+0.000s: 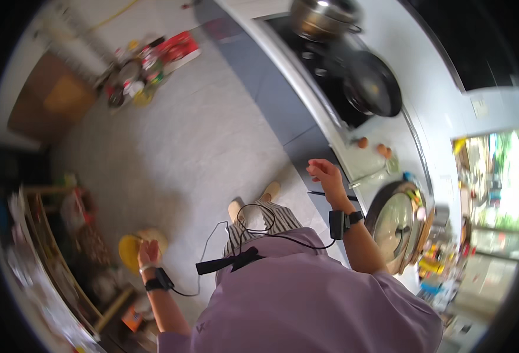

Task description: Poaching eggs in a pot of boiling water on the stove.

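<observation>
My left hand (149, 252), slightly blurred, hangs empty above the floor with its fingers loosely bent. Behind it in the view is a yellow object (129, 252), perhaps a bin or basin, partly hidden by the hand. Beside the counter front, my right hand (324, 174) is raised with fingers half curled and nothing visible in it. Nearest to that hand on the counter (356, 163) lie several brown eggs (363, 142). A large pan with a glass lid (389, 227) stands close to my right forearm. Both wrists wear black strapped devices with cables.
A black frying pan (376, 86) and a steel pot (323, 20) sit on the black cooktop (286, 33). Bottles (153, 73) and a red box (180, 48) stand on the floor near a cardboard box (52, 97). A loaded shelf rack (61, 251) lines the left.
</observation>
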`<state>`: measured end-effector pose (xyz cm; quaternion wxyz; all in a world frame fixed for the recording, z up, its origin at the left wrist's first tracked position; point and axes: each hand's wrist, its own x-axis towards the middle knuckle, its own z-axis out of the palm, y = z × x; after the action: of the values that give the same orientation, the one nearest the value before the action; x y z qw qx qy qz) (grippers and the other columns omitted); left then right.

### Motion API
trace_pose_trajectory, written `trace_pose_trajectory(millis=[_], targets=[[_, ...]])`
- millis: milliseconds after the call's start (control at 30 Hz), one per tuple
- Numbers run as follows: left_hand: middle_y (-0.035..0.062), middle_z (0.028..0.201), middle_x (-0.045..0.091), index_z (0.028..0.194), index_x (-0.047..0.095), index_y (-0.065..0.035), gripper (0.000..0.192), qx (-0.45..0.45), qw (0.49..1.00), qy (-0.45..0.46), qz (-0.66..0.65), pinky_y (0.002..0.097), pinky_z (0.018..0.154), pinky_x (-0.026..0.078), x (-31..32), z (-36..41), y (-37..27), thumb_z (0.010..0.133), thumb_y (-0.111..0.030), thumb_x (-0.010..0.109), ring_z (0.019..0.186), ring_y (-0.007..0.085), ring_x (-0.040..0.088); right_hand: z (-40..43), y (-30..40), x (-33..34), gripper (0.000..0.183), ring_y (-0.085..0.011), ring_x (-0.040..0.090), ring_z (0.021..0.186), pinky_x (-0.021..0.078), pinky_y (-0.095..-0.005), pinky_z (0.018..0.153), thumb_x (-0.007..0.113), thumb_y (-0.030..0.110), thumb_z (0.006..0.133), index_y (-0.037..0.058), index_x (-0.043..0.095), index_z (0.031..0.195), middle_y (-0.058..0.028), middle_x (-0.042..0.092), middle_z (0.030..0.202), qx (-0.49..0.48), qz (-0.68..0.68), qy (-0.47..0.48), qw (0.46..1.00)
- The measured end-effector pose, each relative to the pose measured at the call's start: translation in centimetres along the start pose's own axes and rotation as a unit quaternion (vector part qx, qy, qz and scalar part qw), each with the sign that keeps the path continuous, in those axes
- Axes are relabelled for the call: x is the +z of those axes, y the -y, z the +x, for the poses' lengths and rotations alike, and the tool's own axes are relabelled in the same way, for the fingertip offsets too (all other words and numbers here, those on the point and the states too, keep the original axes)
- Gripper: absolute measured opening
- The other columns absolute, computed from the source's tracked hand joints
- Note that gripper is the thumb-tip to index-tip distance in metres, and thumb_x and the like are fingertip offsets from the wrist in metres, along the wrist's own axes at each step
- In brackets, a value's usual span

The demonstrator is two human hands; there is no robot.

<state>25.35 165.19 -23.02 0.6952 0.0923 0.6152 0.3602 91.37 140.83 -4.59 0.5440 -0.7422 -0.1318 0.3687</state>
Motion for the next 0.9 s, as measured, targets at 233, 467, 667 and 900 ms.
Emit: trace_pose_trajectory(millis=[233, 467, 667, 900], targets=[[0.0175, 0.107, 0.071, 0.115, 0.062, -0.0034, 0.031, 0.023, 0.970, 0.129, 0.205, 0.0375, 0.079, 0.061, 26.0, -1.4, 4.3, 0.097, -0.028, 0.066, 0.094, 0.0289, 0.071, 3.5, -6.7, -16.9, 0.034, -0.0101, 0.058, 0.070, 0.0487, -0.0270, 0.060, 0.072, 0.019, 0.089, 0.0045, 0.064, 0.119, -0.0029, 0.065, 0.081, 0.026, 0.006, -0.354, 0.935], [0.0201, 0.116, 0.067, 0.130, 0.055, -0.0011, 0.038, 0.046, 0.868, 0.287, 0.401, 0.0372, 0.084, 0.058, 49.5, -12.9, 9.2, 0.099, -0.023, 0.061, 0.099, 0.0296, 0.069, 11.4, -8.5, -22.0, 0.045, -0.0220, 0.062, 0.072, 0.0518, -0.0360, 0.069, 0.075, 0.023, 0.085, 0.0122, 0.061, 0.126, -0.0119, 0.060, 0.101, -0.061, -0.172, -0.442, 0.878], [0.0208, 0.121, 0.065, 0.132, 0.054, 0.0001, 0.037, 0.072, 0.797, 0.374, 0.469, 0.0364, 0.087, 0.057, 57.5, -17.9, 12.5, 0.102, -0.021, 0.057, 0.101, 0.0287, 0.069, 14.6, -8.2, -22.7, 0.056, -0.0331, 0.063, 0.095, 0.0538, -0.0431, 0.079, 0.077, 0.026, 0.080, 0.0150, 0.058, 0.131, -0.0138, 0.058, 0.110, -0.021, -0.264, -0.446, 0.855], [0.0191, 0.119, 0.066, 0.129, 0.057, 0.0000, 0.032, 0.047, 0.778, 0.382, 0.497, 0.0350, 0.086, 0.056, 62.3, -17.8, 14.3, 0.102, -0.018, 0.056, 0.099, 0.0264, 0.069, 15.8, -7.4, -22.5, 0.060, -0.0346, 0.062, 0.098, 0.0538, -0.0443, 0.078, 0.078, 0.023, 0.078, 0.0156, 0.055, 0.133, -0.0139, 0.057, 0.109, -0.003, -0.290, -0.416, 0.862]])
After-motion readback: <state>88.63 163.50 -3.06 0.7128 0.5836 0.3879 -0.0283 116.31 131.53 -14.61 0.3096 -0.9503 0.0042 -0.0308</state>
